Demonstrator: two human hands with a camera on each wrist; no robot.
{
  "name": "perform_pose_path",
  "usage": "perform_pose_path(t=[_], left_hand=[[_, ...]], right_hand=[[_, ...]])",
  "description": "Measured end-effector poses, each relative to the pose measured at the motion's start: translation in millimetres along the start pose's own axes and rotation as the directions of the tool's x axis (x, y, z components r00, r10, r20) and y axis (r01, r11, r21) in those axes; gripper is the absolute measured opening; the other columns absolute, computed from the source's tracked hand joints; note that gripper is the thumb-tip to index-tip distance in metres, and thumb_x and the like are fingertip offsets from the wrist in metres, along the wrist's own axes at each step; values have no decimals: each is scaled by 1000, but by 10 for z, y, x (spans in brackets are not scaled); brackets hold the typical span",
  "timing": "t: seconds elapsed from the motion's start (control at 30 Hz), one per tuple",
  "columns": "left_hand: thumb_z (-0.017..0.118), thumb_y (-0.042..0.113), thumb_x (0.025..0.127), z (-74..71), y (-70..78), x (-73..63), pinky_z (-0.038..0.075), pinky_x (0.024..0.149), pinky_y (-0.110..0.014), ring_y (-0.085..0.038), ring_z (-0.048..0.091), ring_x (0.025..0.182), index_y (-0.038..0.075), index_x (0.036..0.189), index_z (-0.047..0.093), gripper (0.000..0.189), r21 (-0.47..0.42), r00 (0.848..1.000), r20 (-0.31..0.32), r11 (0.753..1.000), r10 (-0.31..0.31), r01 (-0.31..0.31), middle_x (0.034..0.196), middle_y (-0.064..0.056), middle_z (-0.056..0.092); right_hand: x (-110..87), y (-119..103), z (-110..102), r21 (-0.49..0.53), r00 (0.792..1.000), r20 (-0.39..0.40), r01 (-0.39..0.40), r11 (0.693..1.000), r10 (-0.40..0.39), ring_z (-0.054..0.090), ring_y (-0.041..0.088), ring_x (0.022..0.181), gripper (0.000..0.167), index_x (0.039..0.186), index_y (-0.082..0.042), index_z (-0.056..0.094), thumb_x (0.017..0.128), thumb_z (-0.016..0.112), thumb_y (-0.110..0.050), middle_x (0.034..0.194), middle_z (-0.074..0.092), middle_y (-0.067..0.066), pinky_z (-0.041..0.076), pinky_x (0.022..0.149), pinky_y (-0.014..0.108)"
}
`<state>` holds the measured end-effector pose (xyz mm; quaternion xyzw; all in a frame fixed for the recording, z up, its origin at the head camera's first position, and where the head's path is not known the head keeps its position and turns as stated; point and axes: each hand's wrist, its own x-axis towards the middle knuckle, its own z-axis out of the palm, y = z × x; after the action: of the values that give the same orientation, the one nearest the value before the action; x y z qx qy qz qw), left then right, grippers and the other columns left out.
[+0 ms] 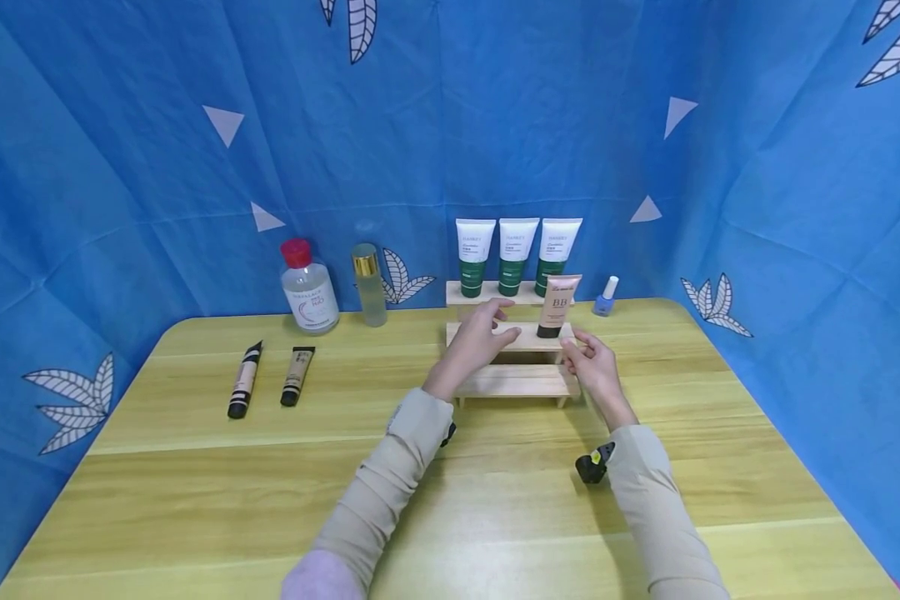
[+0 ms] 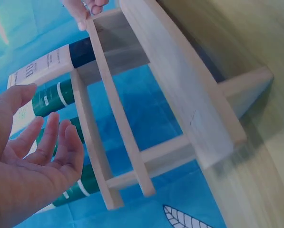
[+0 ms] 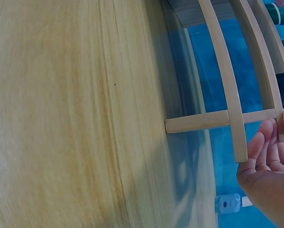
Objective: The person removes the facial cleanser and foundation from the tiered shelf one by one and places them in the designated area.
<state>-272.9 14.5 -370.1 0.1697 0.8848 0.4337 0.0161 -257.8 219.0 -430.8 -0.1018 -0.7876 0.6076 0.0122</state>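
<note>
A three-tier wooden display rack stands toward the back of the table. On its middle tier, near the right end, stands a pink BB cream tube with its black cap down. My right hand pinches the right end of that tier, thumb and fingers on either side of the board. Over the tier's left part is my left hand, fingers spread and holding nothing; the left wrist view shows its palm beside the rack. Three green-and-white tubes stand in a row on the top tier.
A small blue nail polish bottle is right of the rack. To the left stand a red-capped clear bottle and a gold-capped bottle. Two small tubes, one pinkish and one beige, lie before them. Blue cloth hangs behind.
</note>
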Motion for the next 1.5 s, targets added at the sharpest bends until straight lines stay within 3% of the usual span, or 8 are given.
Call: perform_pose_path(t=[0.2,0.37,0.67,1.0,1.33,1.5], left_hand=[[64,19,92,141,43,73,49,88,-34,-24,57,104,9,136,48,49,-10,1000,5,1000,-25,25,121,-13,59],[65,19,91,248,73,88,49,85,-32,-22,57,102,8,137,48,50,-7,999,-40,1000,-29,29,119,-11,59],[65,21,91,375,97,149,47,94,-35,-22,56,113,9,139,46,53,5,996,-58,998,-61,61,127,-13,57],[66,22,91,491,112,209,49,90,-36,-23,57,111,9,138,46,54,10,998,-44,999,-42,43,126,-13,56],[65,22,91,575,122,269,48,80,-31,-16,56,95,9,136,48,49,54,999,-43,998,-21,23,111,-8,59],[64,23,92,607,123,298,48,85,-32,-17,58,100,7,132,50,46,69,998,-60,998,-4,8,114,-8,60]], right_hand=[[10,2,-13,11,1000,-3,5,1000,-5,52,0,67,54,144,-3,37,98,53,-25,79,55,-6,48,64,13],[-7,-19,-17,24,1000,7,14,1000,-14,51,-1,64,55,144,-1,36,98,54,-24,76,55,-6,47,61,12],[-6,-15,-7,25,1000,2,10,1000,-10,51,-1,64,54,143,-1,38,97,54,-25,75,55,-7,45,60,11],[-6,2,-8,42,1000,0,13,999,-13,53,0,65,53,142,1,38,97,54,-22,75,56,-6,47,62,13],[-18,-5,-5,49,1000,-7,26,998,-26,51,-1,62,52,141,2,40,97,55,-20,70,55,-8,46,59,13],[-5,8,1,58,999,-13,34,998,-33,51,0,61,51,140,3,40,97,55,-20,71,55,-8,46,59,13]])
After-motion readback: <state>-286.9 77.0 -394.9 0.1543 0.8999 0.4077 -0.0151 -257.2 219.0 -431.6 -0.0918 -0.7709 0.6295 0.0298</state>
